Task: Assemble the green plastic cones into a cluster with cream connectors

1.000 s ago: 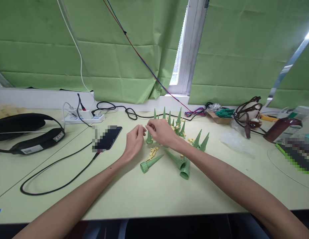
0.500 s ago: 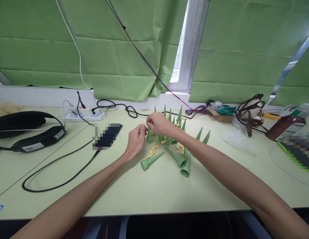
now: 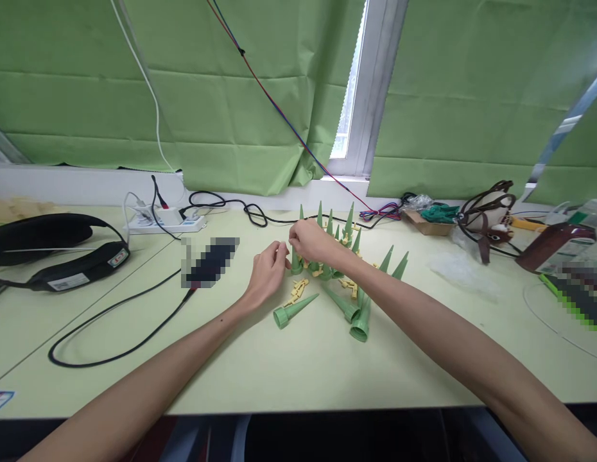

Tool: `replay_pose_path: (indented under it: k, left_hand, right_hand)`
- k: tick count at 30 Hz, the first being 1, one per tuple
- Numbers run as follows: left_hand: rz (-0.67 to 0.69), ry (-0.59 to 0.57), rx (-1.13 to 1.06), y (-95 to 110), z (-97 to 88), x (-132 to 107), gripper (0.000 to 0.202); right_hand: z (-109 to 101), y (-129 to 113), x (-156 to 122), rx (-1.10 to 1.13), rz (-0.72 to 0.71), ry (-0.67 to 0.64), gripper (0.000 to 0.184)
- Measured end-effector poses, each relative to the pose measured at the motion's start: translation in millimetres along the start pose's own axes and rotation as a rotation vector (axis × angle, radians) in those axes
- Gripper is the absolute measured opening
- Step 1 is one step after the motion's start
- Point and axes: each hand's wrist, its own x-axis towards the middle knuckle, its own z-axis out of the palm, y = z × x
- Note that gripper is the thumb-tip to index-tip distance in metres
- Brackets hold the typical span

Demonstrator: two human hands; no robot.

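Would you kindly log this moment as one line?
left hand: beside green spike, grip unclear | right hand: fingers bent, grip unclear | yellow pieces: on table

Left forearm (image 3: pixel 183 359) and right forearm (image 3: pixel 433 327) are bare, long and slim. Small round spot (image 3: pixel 221 319) shows on the left one. Fingers (image 3: pixel 281 252) are bare too.

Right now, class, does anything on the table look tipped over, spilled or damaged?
A green cone lies on its side in front, with others lying to its right, which looks odd against the upright cones behind. Yellow pieces lie loose nearby, as if spilled. No damage shows.
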Motion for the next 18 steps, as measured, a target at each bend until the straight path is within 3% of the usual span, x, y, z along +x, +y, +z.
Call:
replay_pose_path:
  k: [4, 9, 14, 18]
  left_hand:
    - [-0.022, 0.004, -0.030, 1, 0.3, -1, 0.036]
    - [0.065, -0.003, 0.080, 1, -0.5, 0, 0.032]
    - [0.158, -0.200, 0.182, -6, 1.9, 0, 0.025]
    - [0.232, -0.347, 0.268, -11, 4.2, 0, 0.015]
  right_hand:
    - [1, -3, -4, -0.142, 0.030, 0.091, 0.020]
    - [-4, -14, -23, -0.236, -0.008, 0.165, 0.022]
    - [-5, -21, -50, -0.261, -0.044, 0.114, 0.023]
    - [0, -21, -69, -0.265, -0.157, -0.086, 0.024]
